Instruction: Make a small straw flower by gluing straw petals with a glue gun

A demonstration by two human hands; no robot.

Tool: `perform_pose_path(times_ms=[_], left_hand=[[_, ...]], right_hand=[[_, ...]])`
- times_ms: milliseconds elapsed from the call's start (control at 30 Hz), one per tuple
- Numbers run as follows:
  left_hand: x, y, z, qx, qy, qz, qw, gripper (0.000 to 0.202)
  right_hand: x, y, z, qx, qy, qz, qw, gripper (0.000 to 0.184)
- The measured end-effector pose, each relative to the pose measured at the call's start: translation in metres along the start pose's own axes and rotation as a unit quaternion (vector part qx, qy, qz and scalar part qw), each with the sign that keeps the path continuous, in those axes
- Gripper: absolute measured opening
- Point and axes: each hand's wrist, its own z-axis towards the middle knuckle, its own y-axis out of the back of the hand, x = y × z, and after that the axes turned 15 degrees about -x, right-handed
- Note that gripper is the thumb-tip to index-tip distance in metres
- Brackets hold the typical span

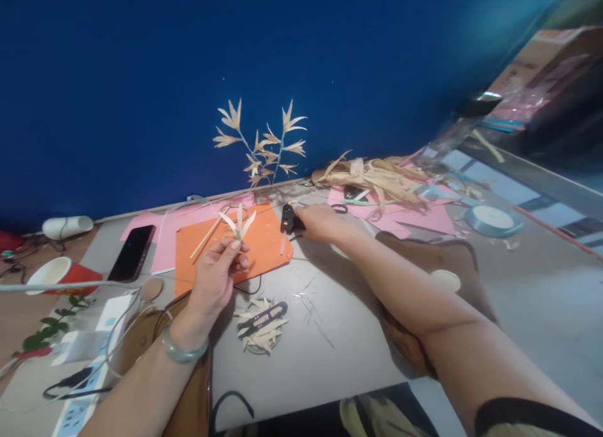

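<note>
My left hand pinches a small pale flower with narrow pointed petals, which look like dried husk, above an orange sheet. My right hand reaches to the sheet's right edge, its fingers closed on a small black device whose kind I cannot make out. A thin stick lies on the sheet to the left of the flower. Nearer to me, a small round dish piled with cut husk petals has dark-handled thread snips lying across it.
Behind my hands, branches of husk flowers stand against the blue wall. A bundle of dried husks rests on pink paper at back right, near a blue ribbon roll. A phone, paper cup and power strip are left.
</note>
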Motion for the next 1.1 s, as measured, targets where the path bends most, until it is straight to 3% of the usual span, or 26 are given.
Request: perform_pose_path(times_ms=[100,200,333,433,533,667,733,800,967,1100], left_hand=[[-0.001,0.000,0.000,-0.003,-0.005,-0.001,1.000,0.025],[-0.001,0.000,0.001,-0.004,-0.010,-0.002,1.000,0.024],[-0.001,0.000,0.002,-0.011,-0.009,-0.002,1.000,0.024],[-0.001,0.000,0.003,-0.020,-0.003,-0.011,1.000,0.026],[0.000,0.001,0.005,-0.024,-0.007,-0.026,0.999,0.026],[0.000,0.001,0.006,-0.028,-0.016,-0.022,0.999,0.027],[-0.001,0.000,0.005,-0.027,-0.014,-0.023,0.999,0.027],[-0.001,0.000,0.004,-0.020,-0.015,-0.025,0.999,0.027],[-0.002,0.000,0.003,-0.002,-0.021,-0.017,1.000,0.028],[-0.003,0.000,0.002,0.003,-0.030,-0.004,1.000,0.027]], right_hand=[[0.006,-0.011,0.001,-0.003,-0.023,0.003,1.000,0.043],[0.007,-0.008,0.001,-0.006,-0.032,-0.002,0.999,0.045],[0.005,0.018,-0.007,-0.064,-0.043,0.035,0.996,0.039],[0.003,0.045,-0.018,-0.114,-0.035,0.156,0.981,0.031],[0.004,0.070,-0.030,-0.111,0.000,0.320,0.941,0.023],[0.013,0.086,-0.044,0.000,0.048,0.525,0.850,0.024],[0.020,0.087,-0.049,0.017,0.055,0.566,0.822,0.026],[0.027,0.085,-0.052,0.022,0.060,0.565,0.822,0.027],[0.040,0.080,-0.051,-0.003,0.072,0.493,0.867,0.029],[0.041,0.078,-0.049,0.002,0.097,0.462,0.882,0.027]])
